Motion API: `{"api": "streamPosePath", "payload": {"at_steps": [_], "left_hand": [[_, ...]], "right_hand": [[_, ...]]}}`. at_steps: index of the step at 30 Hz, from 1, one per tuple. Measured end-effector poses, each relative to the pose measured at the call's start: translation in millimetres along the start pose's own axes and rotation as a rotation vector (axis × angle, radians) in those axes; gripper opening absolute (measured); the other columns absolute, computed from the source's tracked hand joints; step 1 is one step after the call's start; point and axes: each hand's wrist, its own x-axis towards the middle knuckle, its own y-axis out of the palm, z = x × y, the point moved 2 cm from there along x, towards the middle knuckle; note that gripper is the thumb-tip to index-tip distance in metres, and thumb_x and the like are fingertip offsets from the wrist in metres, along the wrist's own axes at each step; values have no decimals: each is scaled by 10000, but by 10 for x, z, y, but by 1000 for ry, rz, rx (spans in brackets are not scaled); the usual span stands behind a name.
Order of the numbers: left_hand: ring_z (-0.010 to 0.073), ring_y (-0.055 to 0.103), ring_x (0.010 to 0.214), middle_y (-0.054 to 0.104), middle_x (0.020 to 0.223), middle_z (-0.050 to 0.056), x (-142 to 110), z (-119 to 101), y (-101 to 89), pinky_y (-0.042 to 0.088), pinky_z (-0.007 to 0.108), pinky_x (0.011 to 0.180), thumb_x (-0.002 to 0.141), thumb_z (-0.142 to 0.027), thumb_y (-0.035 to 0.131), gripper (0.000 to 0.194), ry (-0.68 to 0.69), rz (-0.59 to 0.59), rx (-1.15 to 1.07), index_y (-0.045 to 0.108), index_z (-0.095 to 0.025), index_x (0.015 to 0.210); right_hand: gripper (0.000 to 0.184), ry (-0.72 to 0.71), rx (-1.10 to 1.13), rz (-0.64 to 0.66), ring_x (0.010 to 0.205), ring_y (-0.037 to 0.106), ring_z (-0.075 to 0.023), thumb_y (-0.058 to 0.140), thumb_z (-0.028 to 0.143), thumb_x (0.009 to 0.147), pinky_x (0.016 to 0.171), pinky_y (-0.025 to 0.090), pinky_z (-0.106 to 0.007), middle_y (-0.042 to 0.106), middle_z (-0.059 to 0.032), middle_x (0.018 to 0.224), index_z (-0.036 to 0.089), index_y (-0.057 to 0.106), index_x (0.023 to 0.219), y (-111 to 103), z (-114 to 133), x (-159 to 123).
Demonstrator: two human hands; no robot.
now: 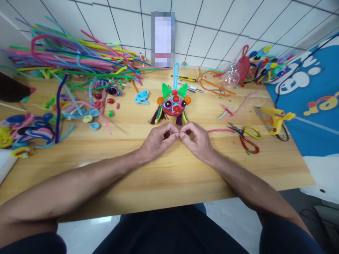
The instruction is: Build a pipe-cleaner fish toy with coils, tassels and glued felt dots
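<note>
My left hand [160, 140] and my right hand [197, 139] meet fingertip to fingertip over the middle of the table, both closed in a pinch. Between them is a pink pipe cleaner [221, 131]; its free length sticks out to the right past my right hand, and the pinched end is mostly hidden by the fingers. Just beyond my hands stands a colourful pipe-cleaner animal head [174, 104] with green ears, black eyes, dark tassels and a light blue hanging loop [176, 76].
Scissors [243, 135] lie open on the right, near a yellow glue gun [277, 118]. A heap of pipe cleaners [79, 58] fills the back left, with coiled pieces [31, 130] in front. Pens [192, 87], clear plastic balls [231, 76] and a blurred upright panel [163, 38] are at the back.
</note>
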Motion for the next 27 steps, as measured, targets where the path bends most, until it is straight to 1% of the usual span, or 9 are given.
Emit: {"api": "streamPosePath", "payload": {"at_steps": [3,5,8,12,15,19,22,25,27], "left_hand": [[106,508,629,651,742,-7,-5,18,8,404,233,588,952,-281,641,144,-6,13,2,669,-170,864],[104,503,623,646,736,-9,-7,15,10,401,231,583,950,-280,632,146,1,18,4,671,-168,865],[104,515,632,648,739,-8,-5,-4,7,409,228,590,951,-282,624,155,1,12,-1,658,-168,853],[110,535,655,650,744,-3,1,-9,7,432,232,613,950,-289,622,169,-9,-3,-10,643,-169,833],[112,543,665,649,747,-2,1,13,11,438,232,620,950,-285,616,166,-5,-4,-21,640,-171,833],[110,549,667,652,748,-5,-5,34,9,440,231,626,950,-278,610,160,9,2,-11,645,-171,835],[117,565,686,666,763,0,-7,22,3,453,234,637,953,-274,609,151,7,7,-11,651,-173,849],[117,558,678,662,754,1,-4,-2,-2,451,235,631,959,-289,616,166,-12,7,-23,647,-174,843],[115,552,671,660,750,1,-2,-13,-4,446,237,628,958,-291,622,168,-21,6,-29,645,-173,840]], "right_hand": [[104,-48,-13,-5,717,598,-158,569,158,876,679,470,-297,626,10,764,238,554,810,17,0,9],[111,-65,-8,-3,718,596,-156,563,144,867,680,465,-294,616,11,762,233,550,803,13,2,12],[95,-41,3,16,718,593,-155,564,201,911,684,475,-295,619,11,768,230,556,821,-18,1,7],[37,-10,25,10,747,615,-163,564,257,937,698,505,-306,652,0,828,234,576,912,-59,3,-11],[11,-50,24,-15,774,629,-166,583,240,943,720,520,-315,658,-5,862,238,594,943,-53,18,-16],[69,-115,1,2,767,624,-167,580,201,947,722,521,-322,642,-5,836,242,602,896,-19,35,-8],[71,-88,-6,-1,760,623,-172,585,207,937,721,527,-331,640,-5,821,244,592,876,-20,20,-11],[15,-29,33,-22,781,639,-174,595,231,932,731,539,-330,670,-9,864,243,597,941,-41,-9,-25],[36,-14,52,-36,792,648,-173,588,233,935,736,544,-327,682,-11,883,240,600,968,-54,-21,-32]]}}
